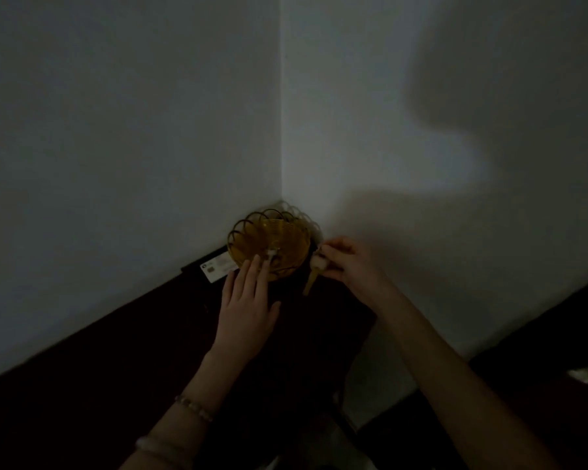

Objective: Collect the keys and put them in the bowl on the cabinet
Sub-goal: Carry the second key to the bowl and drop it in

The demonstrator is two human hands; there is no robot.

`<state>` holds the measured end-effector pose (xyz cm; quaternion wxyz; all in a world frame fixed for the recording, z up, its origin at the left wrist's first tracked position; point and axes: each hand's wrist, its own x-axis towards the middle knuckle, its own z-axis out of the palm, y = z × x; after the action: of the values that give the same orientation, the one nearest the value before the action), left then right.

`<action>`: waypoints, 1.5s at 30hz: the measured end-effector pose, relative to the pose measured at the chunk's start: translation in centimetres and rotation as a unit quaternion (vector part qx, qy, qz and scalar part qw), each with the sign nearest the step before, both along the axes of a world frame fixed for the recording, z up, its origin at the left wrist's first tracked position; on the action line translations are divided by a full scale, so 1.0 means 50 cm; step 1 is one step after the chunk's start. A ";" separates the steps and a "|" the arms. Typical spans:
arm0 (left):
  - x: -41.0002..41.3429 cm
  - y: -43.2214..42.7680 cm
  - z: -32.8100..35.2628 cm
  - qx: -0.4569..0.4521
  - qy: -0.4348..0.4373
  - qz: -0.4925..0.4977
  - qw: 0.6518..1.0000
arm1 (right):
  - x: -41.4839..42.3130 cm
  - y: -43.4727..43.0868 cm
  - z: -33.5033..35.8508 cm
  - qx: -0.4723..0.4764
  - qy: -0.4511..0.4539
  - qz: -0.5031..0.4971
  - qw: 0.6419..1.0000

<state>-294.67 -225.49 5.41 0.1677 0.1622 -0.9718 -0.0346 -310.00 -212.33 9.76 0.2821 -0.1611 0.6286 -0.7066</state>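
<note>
Head view: two hands are working at the amber bowl [269,242] on the dark cabinet [116,361].
The left hand [248,300], fingers extended, is reaching the rim at 7 o'clock; the right hand [347,262] is pinching pale keys [318,266] at 3 o'clock.

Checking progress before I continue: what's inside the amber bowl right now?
One small pale item lies inside the amber bowl, by the left hand's fingertips; too dim to identify. The near wall hides part of the bottom.
</note>
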 end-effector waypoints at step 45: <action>-0.026 -0.032 -0.040 0.009 -0.087 0.157 0.984 | -0.048 -0.101 0.009 0.232 0.509 0.101 0.823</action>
<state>-295.98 -227.09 3.42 0.0845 0.3168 -0.9447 -0.0028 -312.41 -217.40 10.23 0.0211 -0.4901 0.8086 -0.3247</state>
